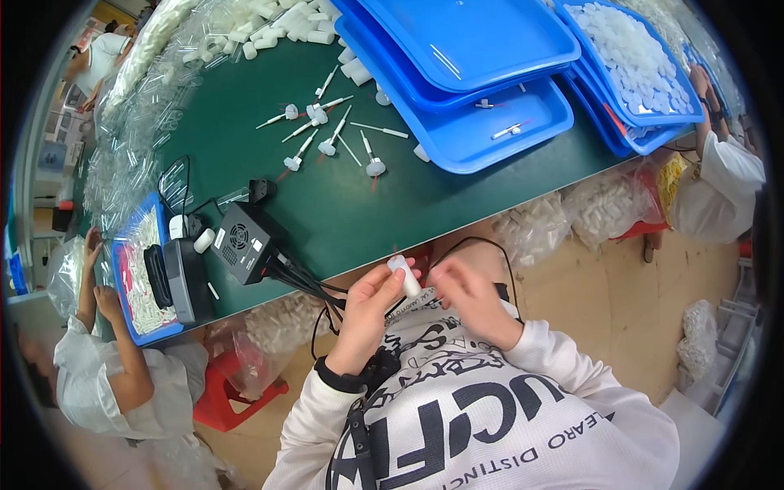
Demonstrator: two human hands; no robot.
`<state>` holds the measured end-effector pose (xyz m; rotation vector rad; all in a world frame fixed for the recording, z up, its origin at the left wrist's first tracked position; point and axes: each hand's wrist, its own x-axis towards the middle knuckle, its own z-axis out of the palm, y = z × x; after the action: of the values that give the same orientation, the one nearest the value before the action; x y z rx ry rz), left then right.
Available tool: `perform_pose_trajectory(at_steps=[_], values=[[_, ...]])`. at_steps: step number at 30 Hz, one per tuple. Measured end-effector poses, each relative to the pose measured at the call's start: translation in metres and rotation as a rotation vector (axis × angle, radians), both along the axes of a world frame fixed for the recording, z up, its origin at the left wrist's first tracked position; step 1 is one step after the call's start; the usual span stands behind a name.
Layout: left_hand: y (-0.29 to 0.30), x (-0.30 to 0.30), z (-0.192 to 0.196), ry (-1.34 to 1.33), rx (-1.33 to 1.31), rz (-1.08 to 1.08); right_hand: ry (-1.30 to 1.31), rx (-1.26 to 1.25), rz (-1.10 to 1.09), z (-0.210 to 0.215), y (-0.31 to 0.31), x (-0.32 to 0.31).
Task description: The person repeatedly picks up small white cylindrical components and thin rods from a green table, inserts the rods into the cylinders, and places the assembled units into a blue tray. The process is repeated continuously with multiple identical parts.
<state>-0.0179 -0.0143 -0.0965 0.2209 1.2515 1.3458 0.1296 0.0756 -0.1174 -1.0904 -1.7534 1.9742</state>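
one shirt (pixel 490 408); left hand (pixel 367 314) holds one cylinder (pixel 410 285), right hand (pixel 478 302) near

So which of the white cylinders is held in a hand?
The white cylinder in the person's left hand; the similar cylinders heaped at the far side of the green table lie loose, unheld.
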Motion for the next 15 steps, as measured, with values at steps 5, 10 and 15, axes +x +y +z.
perform_pose_trajectory(at_steps=[5,10,15], values=[[0.004,-0.005,-0.003,0.007,-0.006,-0.041,0.051,-0.13,0.182,0.011,-0.006,-0.022],[0.002,-0.006,-0.009,0.061,-0.018,-0.02,0.032,-0.148,0.202,0.005,-0.009,-0.027],[-0.001,-0.009,-0.011,-0.078,0.014,-0.026,0.081,-0.002,0.166,-0.005,-0.015,-0.031]])
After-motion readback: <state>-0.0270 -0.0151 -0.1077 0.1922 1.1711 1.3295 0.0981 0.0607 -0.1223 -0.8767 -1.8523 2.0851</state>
